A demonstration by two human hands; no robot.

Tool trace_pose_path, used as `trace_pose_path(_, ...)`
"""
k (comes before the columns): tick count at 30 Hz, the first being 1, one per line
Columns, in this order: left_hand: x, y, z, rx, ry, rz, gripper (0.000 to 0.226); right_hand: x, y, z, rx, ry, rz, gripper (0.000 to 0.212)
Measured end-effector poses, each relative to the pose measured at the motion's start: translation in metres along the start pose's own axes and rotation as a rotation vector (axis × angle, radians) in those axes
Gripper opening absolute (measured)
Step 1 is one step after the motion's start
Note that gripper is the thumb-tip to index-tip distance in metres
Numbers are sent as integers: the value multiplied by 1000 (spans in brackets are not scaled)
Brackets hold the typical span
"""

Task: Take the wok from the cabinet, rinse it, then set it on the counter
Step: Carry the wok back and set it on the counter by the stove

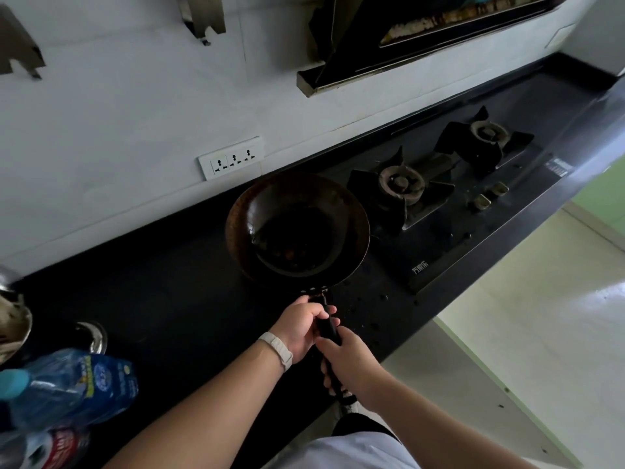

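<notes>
A dark round wok (297, 228) with a brownish rim sits over the black counter (162, 299), just left of the gas hob; I cannot tell whether it rests on the counter or hovers just above it. Its black handle (329, 328) points toward me. My left hand (304, 328), with a pale band on the wrist, grips the handle near the wok. My right hand (348, 363) grips the handle further back, close to the counter's front edge.
A two-burner gas hob (439, 198) lies right of the wok. A range hood (389, 45) hangs above it. A wall socket strip (231, 158) is behind the wok. A blue bottle (74, 384) and metal bowls (91, 336) stand at the left.
</notes>
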State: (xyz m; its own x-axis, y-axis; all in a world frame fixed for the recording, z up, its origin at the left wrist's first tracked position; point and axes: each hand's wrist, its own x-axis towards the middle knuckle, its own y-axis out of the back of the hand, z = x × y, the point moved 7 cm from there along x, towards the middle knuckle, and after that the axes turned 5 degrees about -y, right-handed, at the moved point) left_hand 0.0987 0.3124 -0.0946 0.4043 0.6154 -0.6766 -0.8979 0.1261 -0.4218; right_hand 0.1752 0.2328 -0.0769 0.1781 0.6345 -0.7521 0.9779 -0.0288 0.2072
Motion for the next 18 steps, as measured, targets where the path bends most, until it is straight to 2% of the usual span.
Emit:
trace_pose_path(3, -6, 10, 3, 24, -23, 14, 57, -1, -8, -4, -128, 7, -47, 45)
trace_pose_path(6, -15, 23, 6, -7, -36, 22, 43, -1, -8, -6, -170, 38, -62, 34)
trace_pose_path(10, -32, 44, 8, 20, -60, 46, 27, 9, -1, -6, -272, 154, 101, 26)
trace_pose_path(14, -55, 68, 5, 20, -71, 46, 25, 8, -5, -23, -530, 354, 152, 54)
trace_pose_path(18, -83, 89, 1, 77, -103, 35, 27, 5, -27, -46, -811, 587, 148, 64)
